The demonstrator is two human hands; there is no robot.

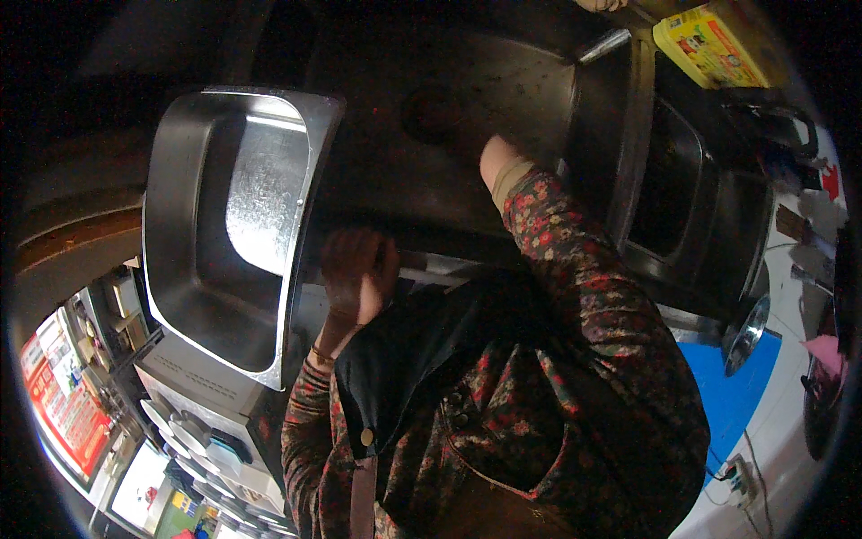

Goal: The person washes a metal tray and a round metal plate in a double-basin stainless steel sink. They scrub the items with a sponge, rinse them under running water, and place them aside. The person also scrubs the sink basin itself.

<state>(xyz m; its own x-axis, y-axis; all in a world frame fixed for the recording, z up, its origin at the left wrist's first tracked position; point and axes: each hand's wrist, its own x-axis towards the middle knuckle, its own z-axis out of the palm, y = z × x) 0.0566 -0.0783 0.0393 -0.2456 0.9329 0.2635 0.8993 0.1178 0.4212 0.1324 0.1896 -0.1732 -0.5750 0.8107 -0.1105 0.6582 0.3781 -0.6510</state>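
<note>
In front of me is a dark stainless-steel sink basin (404, 182), its interior mostly in shadow. My right hand (500, 158) reaches down into it, and past the wrist the fingers fade into darkness, close to a dark round shape (431, 114) on the bottom. Whether those fingers hold anything cannot be seen. By the near rim of the sink is my left hand (360, 269), dim and with bent fingers; its grip is unclear. To the left of that hand, a deep rectangular stainless-steel pan (215, 283) stands tilted, with light shining on its inner bottom.
A second steel basin (673, 182) adjoins on the right, with a yellow plastic tub (714, 47) behind it. Lower right are a round metal lid or bowl (747, 333), a blue board (734, 397) and a power socket with cables (739, 482). White dishes (182, 431) stand lower left.
</note>
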